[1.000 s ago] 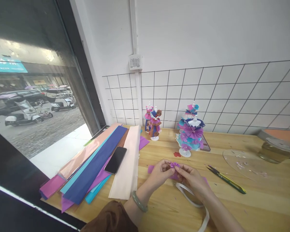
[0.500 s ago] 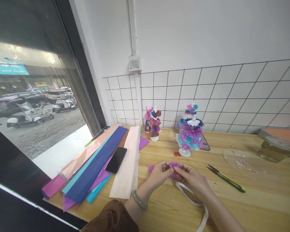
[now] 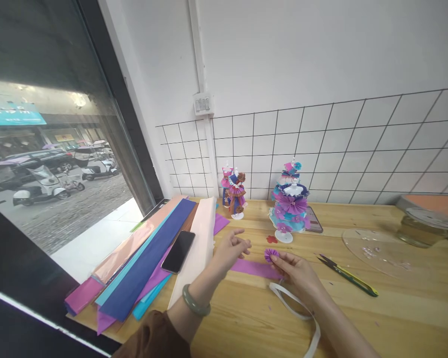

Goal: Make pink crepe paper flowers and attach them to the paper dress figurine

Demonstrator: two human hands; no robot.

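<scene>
One purple rosette (image 3: 271,254), facing camera, pinched by right hand (image 3: 297,272); left hand (image 3: 229,251) spread; purple strip (image 3: 254,268) crosswise.

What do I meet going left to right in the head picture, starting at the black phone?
Black phone, left hand, purple pleated rosette, right hand, green-and-yellow tool, clear round container.

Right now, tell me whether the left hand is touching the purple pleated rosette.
Apart: the head view shows wooden tabletop between the left hand's fingertips and the purple pleated rosette, which the right hand holds.
</scene>
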